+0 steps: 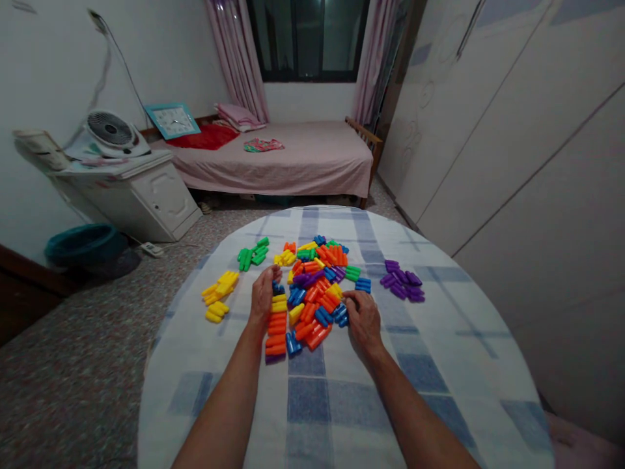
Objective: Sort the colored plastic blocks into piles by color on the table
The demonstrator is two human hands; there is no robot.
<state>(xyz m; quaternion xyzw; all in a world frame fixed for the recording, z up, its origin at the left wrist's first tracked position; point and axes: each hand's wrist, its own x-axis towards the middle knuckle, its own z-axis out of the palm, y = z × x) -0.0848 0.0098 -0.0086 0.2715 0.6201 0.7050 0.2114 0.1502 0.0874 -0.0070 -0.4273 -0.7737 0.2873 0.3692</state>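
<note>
My left hand point(262, 294) is curled at the far end of a row of plastic toy building blocks, its fingers around a blue block point(278, 288). Below it the row runs toward me through yellow blocks point(278, 303), orange blocks point(277, 329) and a purple block point(275, 358). At the right side of a mixed, colourful pile point(312, 309), my right hand point(364, 319) has its fingers bent, the tips close to yellow and blue blocks. Whatever those fingertips pinch is hidden.
Sorted groups surround the pile: green blocks point(252, 254), yellow blocks point(221, 290) and purple blocks point(402, 281). All lie on a round table with a checked cloth point(351, 417). Beyond stand a bed point(303, 163), a white cabinet point(156, 195) with a fan point(111, 130), and a bin point(85, 244).
</note>
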